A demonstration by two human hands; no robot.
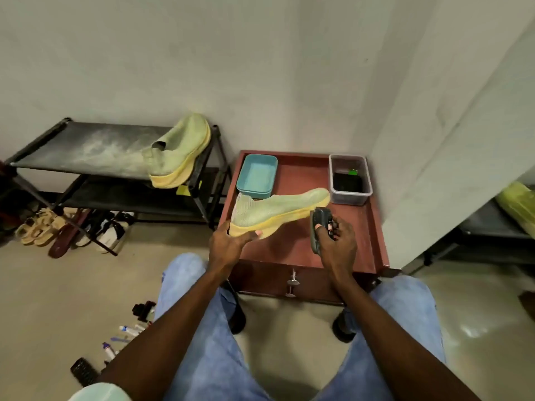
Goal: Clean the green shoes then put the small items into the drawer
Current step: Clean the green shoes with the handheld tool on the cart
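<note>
The left hand grips the heel end of a pale green knit shoe with a thick yellow sole, fingers curled under the sole, and holds it sideways above the reddish-brown wooden table with a raised rim, the toe pointing right towards the wall. The right hand is wrapped around a dark grey brush, held upright just below the shoe's toe; whether the brush touches the sole cannot be told. At the back of the table a light blue rectangular plastic tub sits on the left, showing nothing inside it, and a clear rectangular plastic box sits in the right corner with a black item and a small bright green piece in it. The table's drawer, with its metal knob, is closed between the person's knees in blue jeans. The second pale green shoe with a yellow sole lies on its side on the top tier of a black metal shoe rack to the left, whose top is smeared with whitish dust. Sandals and other footwear lie beneath the rack, and small tubes and bottles are scattered on the floor by the left leg.
</note>
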